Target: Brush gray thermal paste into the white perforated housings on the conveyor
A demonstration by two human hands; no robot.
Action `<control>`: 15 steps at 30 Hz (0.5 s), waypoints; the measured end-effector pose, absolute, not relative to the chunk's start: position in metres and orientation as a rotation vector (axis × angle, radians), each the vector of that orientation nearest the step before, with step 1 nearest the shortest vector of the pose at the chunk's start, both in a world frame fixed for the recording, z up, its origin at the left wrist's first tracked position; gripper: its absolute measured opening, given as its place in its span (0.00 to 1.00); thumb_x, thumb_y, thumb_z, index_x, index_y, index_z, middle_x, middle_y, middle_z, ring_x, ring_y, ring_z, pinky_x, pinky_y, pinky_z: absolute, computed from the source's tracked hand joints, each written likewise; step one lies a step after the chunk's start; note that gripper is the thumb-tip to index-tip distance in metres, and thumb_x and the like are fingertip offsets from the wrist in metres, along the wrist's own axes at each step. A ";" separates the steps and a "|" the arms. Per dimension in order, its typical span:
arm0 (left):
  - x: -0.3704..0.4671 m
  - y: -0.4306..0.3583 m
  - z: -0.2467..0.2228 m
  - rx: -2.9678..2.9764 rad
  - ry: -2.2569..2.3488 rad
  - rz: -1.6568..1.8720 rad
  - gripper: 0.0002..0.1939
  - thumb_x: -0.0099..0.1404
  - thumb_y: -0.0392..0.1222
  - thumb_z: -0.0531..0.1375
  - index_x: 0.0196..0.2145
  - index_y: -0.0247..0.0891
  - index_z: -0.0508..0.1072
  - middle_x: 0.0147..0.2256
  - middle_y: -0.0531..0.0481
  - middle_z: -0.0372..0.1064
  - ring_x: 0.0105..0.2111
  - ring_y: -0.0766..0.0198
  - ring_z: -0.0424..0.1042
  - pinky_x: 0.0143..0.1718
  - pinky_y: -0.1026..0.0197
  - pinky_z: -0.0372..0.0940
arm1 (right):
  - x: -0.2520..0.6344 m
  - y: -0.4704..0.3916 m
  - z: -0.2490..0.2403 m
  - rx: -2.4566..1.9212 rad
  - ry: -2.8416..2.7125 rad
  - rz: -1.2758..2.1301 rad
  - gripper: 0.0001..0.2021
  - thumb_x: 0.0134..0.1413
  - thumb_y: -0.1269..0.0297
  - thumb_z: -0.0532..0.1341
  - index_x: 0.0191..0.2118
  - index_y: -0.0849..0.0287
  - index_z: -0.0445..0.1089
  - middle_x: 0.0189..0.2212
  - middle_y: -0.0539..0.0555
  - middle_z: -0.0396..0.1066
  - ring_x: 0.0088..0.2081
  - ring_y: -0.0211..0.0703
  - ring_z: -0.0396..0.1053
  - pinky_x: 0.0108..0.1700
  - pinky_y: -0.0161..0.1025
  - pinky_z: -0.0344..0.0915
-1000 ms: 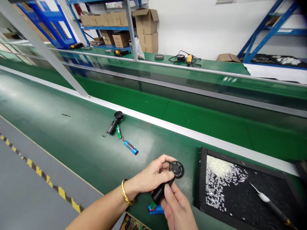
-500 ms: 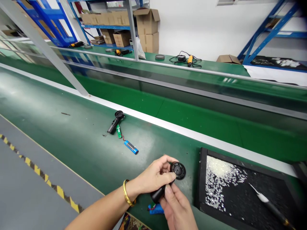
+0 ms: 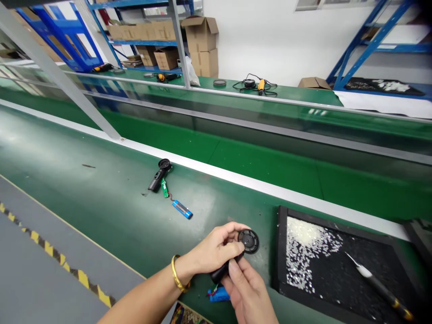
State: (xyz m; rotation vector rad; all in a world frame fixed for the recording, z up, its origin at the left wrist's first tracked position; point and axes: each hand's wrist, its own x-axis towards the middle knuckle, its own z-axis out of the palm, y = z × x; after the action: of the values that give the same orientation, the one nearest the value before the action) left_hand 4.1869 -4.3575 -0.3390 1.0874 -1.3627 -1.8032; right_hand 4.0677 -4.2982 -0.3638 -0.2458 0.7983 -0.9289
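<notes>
My left hand (image 3: pixel 218 249) is closed around the neck of a black handheld fan housing (image 3: pixel 249 241), its thumb lying by the round, ribbed head. Lower down, my right hand (image 3: pixel 248 290) pinches the handle between thumb and fingers. Part of the handle is hidden behind both hands. Just under it, a blue battery (image 3: pixel 219 294) with thin wires shows on the bench. Farther off lies a second black fan housing (image 3: pixel 157 177), with a green circuit board (image 3: pixel 164 188) and another blue battery (image 3: pixel 182 209) wired to it.
On the right is a black tray (image 3: pixel 281 252) holding many small whitish clear pieces (image 3: pixel 305 236). A pointed tool (image 3: pixel 378 285) with a dark handle lies across it. A white rail (image 3: pixel 256 182) runs behind, and a slanted grey post (image 3: pixel 77 94) rises at left.
The view has shifted slightly, so the background sits a little lower and farther left. Both hands keep their hold on the fan housing, with little visible movement.
</notes>
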 end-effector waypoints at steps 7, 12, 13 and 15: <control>4.188 -4.357 -0.337 1.145 -1.433 -1.769 0.19 0.63 0.41 0.55 0.52 0.36 0.65 0.32 0.50 0.64 0.29 0.67 0.59 0.32 0.63 0.57 | 4.068 -4.299 -0.360 -0.256 0.805 -0.944 0.25 0.47 0.54 0.67 0.51 0.57 0.69 0.52 0.57 0.68 0.55 0.49 0.63 0.56 0.48 0.60; 4.184 -4.358 -0.338 1.178 -1.414 -1.750 0.20 0.62 0.42 0.55 0.51 0.35 0.66 0.31 0.50 0.64 0.28 0.67 0.59 0.30 0.64 0.57 | 4.067 -4.299 -0.359 -0.276 0.810 -0.930 0.24 0.47 0.54 0.67 0.50 0.57 0.69 0.51 0.57 0.69 0.56 0.49 0.62 0.56 0.47 0.60; 4.184 -4.359 -0.339 1.190 -1.419 -1.741 0.20 0.62 0.42 0.55 0.51 0.35 0.66 0.31 0.50 0.65 0.28 0.67 0.60 0.30 0.64 0.57 | 4.067 -4.298 -0.361 -0.286 0.805 -0.930 0.24 0.48 0.54 0.67 0.50 0.57 0.69 0.51 0.56 0.69 0.56 0.48 0.62 0.56 0.47 0.59; 4.186 -4.358 -0.340 1.210 -1.435 -1.719 0.20 0.62 0.42 0.56 0.51 0.35 0.66 0.33 0.49 0.67 0.29 0.66 0.62 0.31 0.64 0.59 | 4.070 -4.298 -0.364 -0.331 0.806 -0.949 0.23 0.48 0.55 0.66 0.50 0.56 0.69 0.51 0.56 0.68 0.56 0.49 0.62 0.57 0.47 0.58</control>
State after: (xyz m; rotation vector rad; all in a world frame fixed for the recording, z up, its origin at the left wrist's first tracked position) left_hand 4.1857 -4.3580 -0.3398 1.2104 -1.4350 -1.7194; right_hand 4.0696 -4.2978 -0.3636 -0.3310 0.8060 -0.9488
